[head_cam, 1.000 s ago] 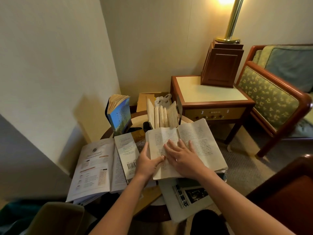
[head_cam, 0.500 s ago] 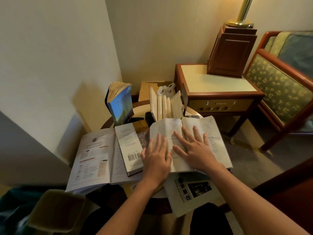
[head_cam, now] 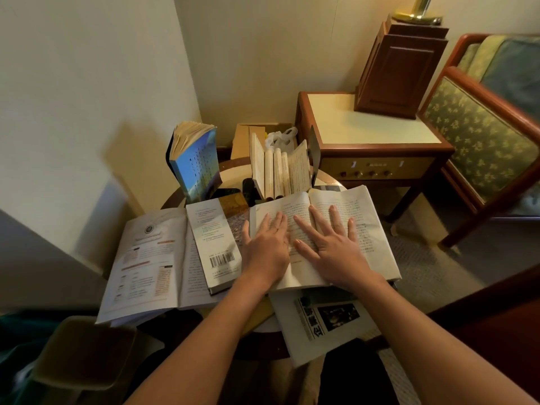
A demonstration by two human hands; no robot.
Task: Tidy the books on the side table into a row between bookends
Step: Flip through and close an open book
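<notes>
left grip [head_cam: 267, 249]: fingers straight, flat on left page | right grip [head_cam: 333, 252]: fingers spread, pressing right page | open book [head_cam: 374, 244]: lies on surface [head_cam: 233, 171], just in front of upright row of books [head_cam: 277, 171] against black bookend [head_cam: 314, 153] | blue book [head_cam: 195, 165]: stands apart, left

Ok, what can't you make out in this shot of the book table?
Head view only:
- Open white book: print too small; left hand and right hand cover its middle.
- Brass lamp: cut off by top edge.
- Black-and-white newspaper: top hidden under the open book.
</notes>
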